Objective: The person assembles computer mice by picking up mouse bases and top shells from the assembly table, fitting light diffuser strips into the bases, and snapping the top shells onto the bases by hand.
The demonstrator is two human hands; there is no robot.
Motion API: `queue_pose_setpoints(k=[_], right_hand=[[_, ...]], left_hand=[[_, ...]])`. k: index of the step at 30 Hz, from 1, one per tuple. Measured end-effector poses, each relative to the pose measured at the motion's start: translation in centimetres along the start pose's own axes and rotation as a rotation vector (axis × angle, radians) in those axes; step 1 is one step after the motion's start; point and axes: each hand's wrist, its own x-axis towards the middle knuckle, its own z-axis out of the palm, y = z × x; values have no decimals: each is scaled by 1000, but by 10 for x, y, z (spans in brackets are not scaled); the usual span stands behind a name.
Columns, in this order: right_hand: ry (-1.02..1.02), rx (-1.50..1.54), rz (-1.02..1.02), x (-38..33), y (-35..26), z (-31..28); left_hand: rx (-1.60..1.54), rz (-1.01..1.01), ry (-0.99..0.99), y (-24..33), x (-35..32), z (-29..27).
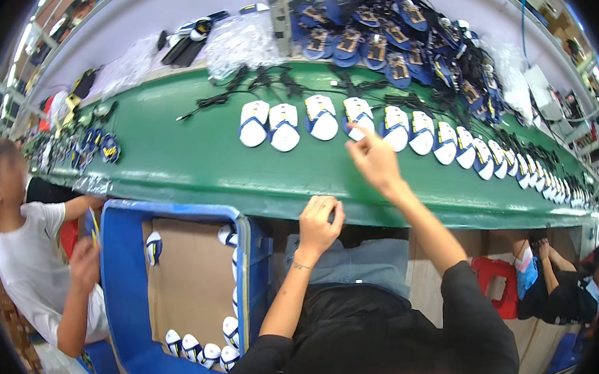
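Two of my hands are out over the near side of a green workbench (208, 176), and the right hand (375, 157) reaches farther. Its fingers are bent and part open, the index finger at the near edge of a white-and-blue computer mouse (358, 106) lying just short of twelve o'clock; I cannot tell whether I touch it. My left hand (320, 224), at eight o'clock from the right, is curled nearly closed near the bench's front edge, with something dark by the thumb; I cannot tell if I grip it. Three similar mice (283, 127) lie at ten o'clock from my right hand, and a long row of mice (445, 142) curves away from one o'clock to past three. Black cables (289, 82) lie beyond them. Around twelve to one o'clock, farther back, is a heap of blue mouse bases (397, 69) with exposed innards; clear plastic bags (242, 45) sit between ten and eleven. At eight o'clock from my left hand stands a blue crate (243, 260), cardboard-lined, with more mice (191, 347) along its sides. Beyond it, near nine, is a co-worker in a white shirt (34, 268); a red stool (486, 271) is near five o'clock from my right hand, and another person (564, 293) at four.
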Motion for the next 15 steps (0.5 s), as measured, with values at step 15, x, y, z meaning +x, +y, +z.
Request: queue_pose_setpoints(k=[15], right_hand=[[486,-794,49,338,106,-161]], left_hand=[[6,-74,-86,2,6,-1]])
